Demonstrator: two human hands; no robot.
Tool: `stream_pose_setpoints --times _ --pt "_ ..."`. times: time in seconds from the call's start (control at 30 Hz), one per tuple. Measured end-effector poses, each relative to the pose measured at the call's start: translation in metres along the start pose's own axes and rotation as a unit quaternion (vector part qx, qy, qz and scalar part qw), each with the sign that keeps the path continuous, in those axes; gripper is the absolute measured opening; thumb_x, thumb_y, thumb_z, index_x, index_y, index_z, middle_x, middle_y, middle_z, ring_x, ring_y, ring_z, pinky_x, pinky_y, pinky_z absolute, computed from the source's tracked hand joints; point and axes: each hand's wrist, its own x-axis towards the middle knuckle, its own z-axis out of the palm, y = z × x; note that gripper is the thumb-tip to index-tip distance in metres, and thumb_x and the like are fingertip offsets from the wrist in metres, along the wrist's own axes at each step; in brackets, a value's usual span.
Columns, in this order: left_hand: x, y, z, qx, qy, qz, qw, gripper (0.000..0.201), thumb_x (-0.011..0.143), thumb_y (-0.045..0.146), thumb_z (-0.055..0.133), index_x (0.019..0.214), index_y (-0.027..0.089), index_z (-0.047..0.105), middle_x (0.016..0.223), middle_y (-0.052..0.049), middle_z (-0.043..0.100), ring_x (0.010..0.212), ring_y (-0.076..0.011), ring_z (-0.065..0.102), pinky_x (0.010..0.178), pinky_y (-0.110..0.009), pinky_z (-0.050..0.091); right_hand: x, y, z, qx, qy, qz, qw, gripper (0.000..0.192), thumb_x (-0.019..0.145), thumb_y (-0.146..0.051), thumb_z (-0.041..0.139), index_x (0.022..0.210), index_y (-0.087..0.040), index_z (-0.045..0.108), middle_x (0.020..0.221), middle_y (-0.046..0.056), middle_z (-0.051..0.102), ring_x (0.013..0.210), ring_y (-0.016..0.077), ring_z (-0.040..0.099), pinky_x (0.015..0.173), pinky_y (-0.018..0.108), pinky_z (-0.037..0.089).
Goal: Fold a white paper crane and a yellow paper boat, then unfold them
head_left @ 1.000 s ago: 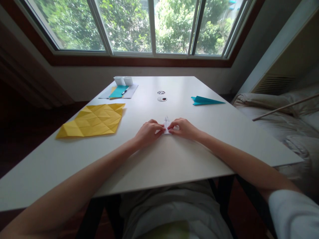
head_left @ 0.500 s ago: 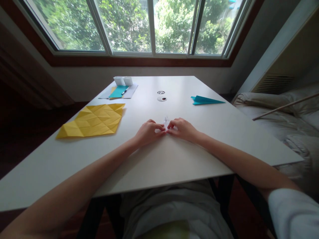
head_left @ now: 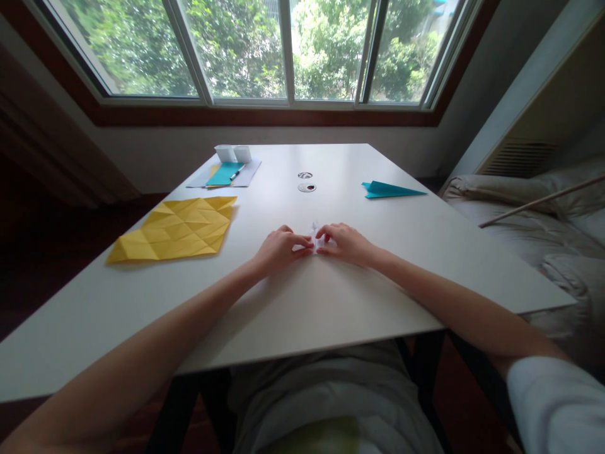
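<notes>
A small piece of folded white paper (head_left: 315,228) stands at the middle of the white table, mostly covered by my fingers. My left hand (head_left: 282,249) pinches its left side between thumb and fingertips. On the other side, my right hand (head_left: 347,243) has its curved index finger and thumb at the paper, with some white showing between them. The fingertips of both hands almost meet. Blur and the fingers hide how the paper is folded.
A creased yellow paper sheet (head_left: 184,228) lies to the left. At the back left are teal paper (head_left: 225,173), a pen (head_left: 237,172) and two small white containers (head_left: 233,153). A teal folded paper plane (head_left: 392,190) rests at right. Two round table inserts (head_left: 307,187) lie ahead.
My right index finger has lifted slightly from its thumb, widening the gap between them. My left hand has barely shifted and stays at the white paper.
</notes>
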Motion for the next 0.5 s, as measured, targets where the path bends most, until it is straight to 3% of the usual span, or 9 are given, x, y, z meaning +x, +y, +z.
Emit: stream_pose_setpoints --times 0.27,0.5 --pt "0.003 -0.009 -0.006 -0.019 -0.035 0.019 0.999 0.021 0.077 0.037 0.057 0.094 0.034 0.069 0.101 0.003 0.068 0.086 -0.0196 0.054 0.077 -0.03 0.042 0.001 0.011 -0.005 0.036 -0.019 -0.007 0.999 0.027 0.074 -0.038 0.062 0.096 -0.023 0.06 0.087 0.001 0.064 0.085 0.0168 0.055 0.075 0.028 0.039" --pt "0.002 -0.008 -0.01 -0.023 -0.014 0.004 1.0 0.027 0.074 0.036 0.059 0.099 0.029 0.067 0.106 0.0 0.066 0.095 -0.0213 0.054 0.087 -0.034 0.04 0.001 0.014 -0.004 0.007 -0.006 0.035 0.999 0.054 0.069 -0.049 0.064 0.114 -0.02 0.055 0.093 0.006 0.062 0.089 0.0206 0.054 0.076 0.031 0.04"
